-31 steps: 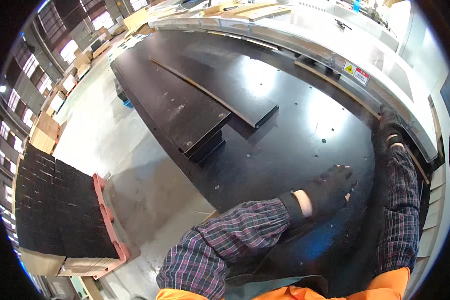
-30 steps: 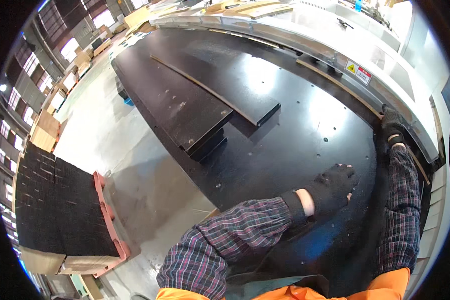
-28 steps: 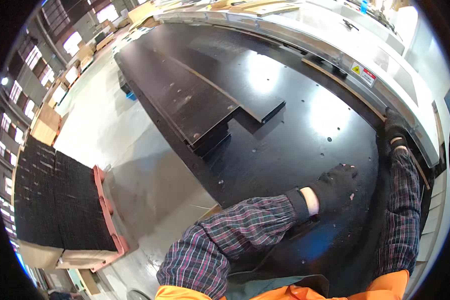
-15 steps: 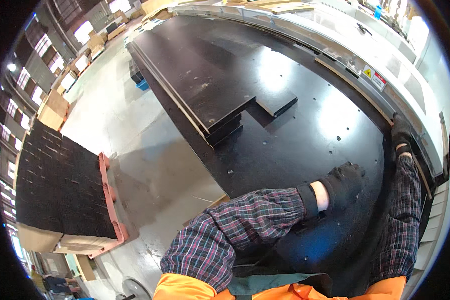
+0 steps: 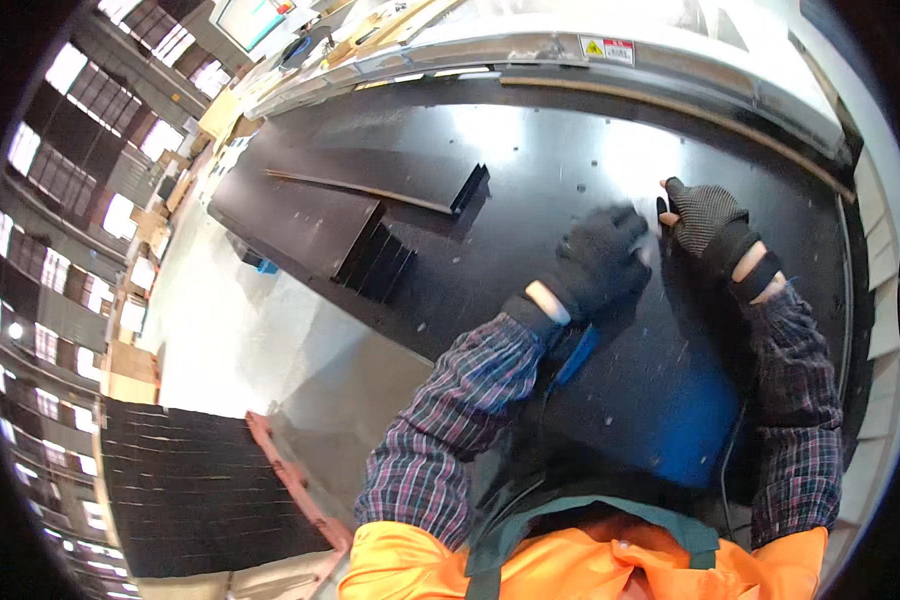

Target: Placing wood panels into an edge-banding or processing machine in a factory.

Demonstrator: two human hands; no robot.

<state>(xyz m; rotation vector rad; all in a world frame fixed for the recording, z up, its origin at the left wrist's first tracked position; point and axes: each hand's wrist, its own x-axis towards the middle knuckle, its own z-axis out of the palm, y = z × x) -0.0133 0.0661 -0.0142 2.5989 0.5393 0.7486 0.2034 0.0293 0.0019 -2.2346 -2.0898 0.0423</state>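
My left hand (image 5: pixel 600 265), in a dark glove, rests on a large glossy black panel (image 5: pixel 530 150) with its fingers curled down. Just to its right lies my right hand (image 5: pixel 707 218), also in a dark glove, fingers stretched toward the far side. The two hands almost touch, and a pale bright patch (image 5: pixel 646 243) sits between them. Whether that patch is glare or a small thing, I cannot make out. Plaid sleeves and an orange vest fill the lower edge.
A stack of black boards (image 5: pixel 310 215) lies at the panel's far left, with a long thin strip (image 5: pixel 370 187) beside it. A grey machine rail (image 5: pixel 570 50) borders the far side. Down on the concrete floor (image 5: pixel 250 330), a pallet of dark sheets (image 5: pixel 200 490) stands at lower left.
My right hand has left the panel's right edge and come in beside my left hand. The left hand has reached farther forward. The view has swung to the right.
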